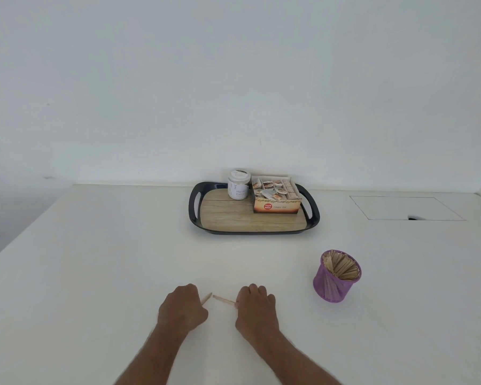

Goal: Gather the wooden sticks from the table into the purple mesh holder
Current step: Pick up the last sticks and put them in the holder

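Observation:
Low on the white table, my left hand (182, 308) is curled round a wooden stick (207, 298) whose tip pokes out to the right. My right hand (257, 309) grips a second wooden stick (224, 300) that points left, its tip almost meeting the other one. The purple mesh holder (334, 288) stands upright to the right of my right hand, a short way off, and holds several wooden sticks (342, 266) leaning inside it.
A black tray (314, 215) with a wood-look floor sits at the back centre, carrying a white jar (238, 184) and an open box of tea bags (275, 197). A rectangular hatch outline (406, 208) marks the table at the back right. The wall rises behind.

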The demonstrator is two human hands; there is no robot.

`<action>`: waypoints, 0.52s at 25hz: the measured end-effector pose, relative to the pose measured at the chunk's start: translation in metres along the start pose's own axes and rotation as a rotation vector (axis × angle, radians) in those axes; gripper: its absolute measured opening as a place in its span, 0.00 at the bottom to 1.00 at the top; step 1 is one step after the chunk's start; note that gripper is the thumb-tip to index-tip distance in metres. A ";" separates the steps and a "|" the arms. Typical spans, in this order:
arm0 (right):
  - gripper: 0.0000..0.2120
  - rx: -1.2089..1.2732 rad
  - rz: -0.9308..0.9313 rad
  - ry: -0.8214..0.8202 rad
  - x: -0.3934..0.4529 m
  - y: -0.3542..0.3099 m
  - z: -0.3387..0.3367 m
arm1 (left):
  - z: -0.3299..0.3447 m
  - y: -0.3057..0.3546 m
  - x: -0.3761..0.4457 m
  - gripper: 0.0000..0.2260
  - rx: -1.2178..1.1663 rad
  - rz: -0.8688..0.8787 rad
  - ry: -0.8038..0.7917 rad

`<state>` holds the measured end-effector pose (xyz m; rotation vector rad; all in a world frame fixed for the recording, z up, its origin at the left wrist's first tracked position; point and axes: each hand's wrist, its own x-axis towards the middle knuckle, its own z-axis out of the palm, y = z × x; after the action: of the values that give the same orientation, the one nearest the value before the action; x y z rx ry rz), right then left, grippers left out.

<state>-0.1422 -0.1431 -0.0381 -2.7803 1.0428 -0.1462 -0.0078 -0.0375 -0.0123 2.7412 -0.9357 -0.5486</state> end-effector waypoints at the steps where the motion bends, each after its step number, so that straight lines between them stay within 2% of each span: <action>1: 0.10 0.006 -0.004 -0.007 0.001 0.000 -0.001 | 0.001 0.000 0.000 0.07 0.020 0.015 -0.004; 4: 0.08 0.058 -0.046 -0.012 0.001 0.004 -0.001 | 0.004 0.001 -0.002 0.05 0.083 0.078 0.024; 8: 0.08 0.075 -0.049 0.024 -0.002 0.010 0.002 | 0.010 0.003 -0.006 0.09 0.130 0.159 0.068; 13: 0.09 -0.005 -0.016 0.013 -0.007 0.004 0.002 | 0.013 0.001 -0.007 0.10 0.086 0.150 0.089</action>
<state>-0.1498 -0.1411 -0.0414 -2.7958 1.0257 -0.1642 -0.0186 -0.0353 -0.0218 2.7140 -1.1563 -0.3656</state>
